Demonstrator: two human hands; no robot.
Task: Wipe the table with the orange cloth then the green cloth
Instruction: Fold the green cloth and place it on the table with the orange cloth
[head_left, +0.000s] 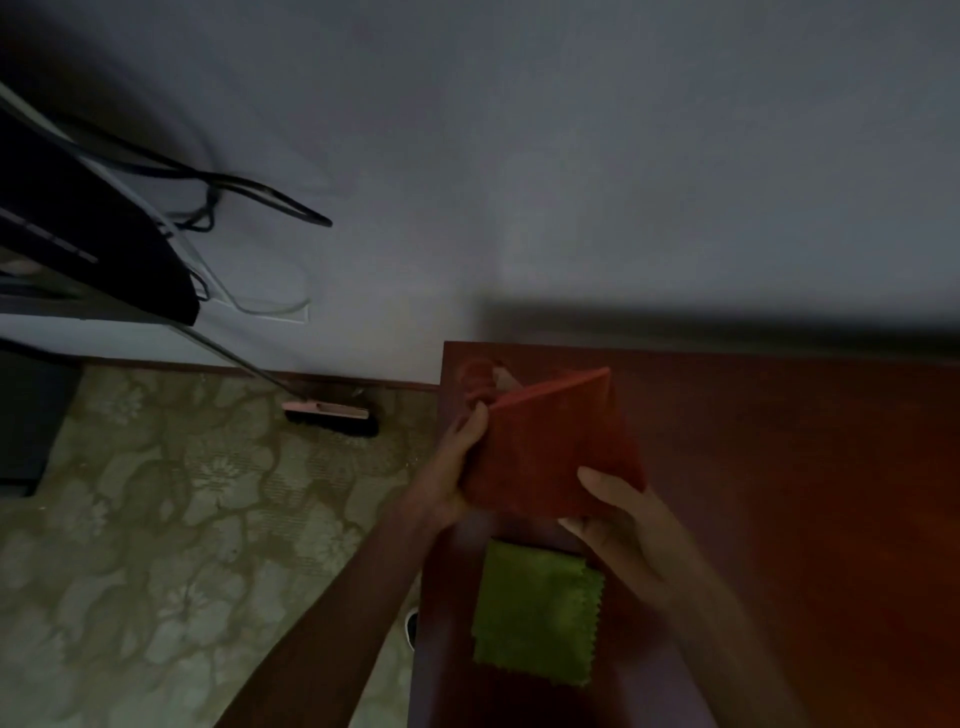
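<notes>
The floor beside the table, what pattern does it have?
Pale floral pattern on the floor, head view.

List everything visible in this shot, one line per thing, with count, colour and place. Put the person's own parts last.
orange cloth: one, orange-red, held up over the table's left end, partly folded
green cloth: one, green, flat on the table, nearer the person than the orange cloth
table: one, reddish-brown wood, against the wall on the right
broom: one, pink head with dark bristles, on the floor by the wall
cables: several, dark, along the wall at upper left
carpet: one, pale green floral, on the left
left hand: one, gripping the cloth's left edge
right hand: one, gripping the cloth's lower right edge
</notes>
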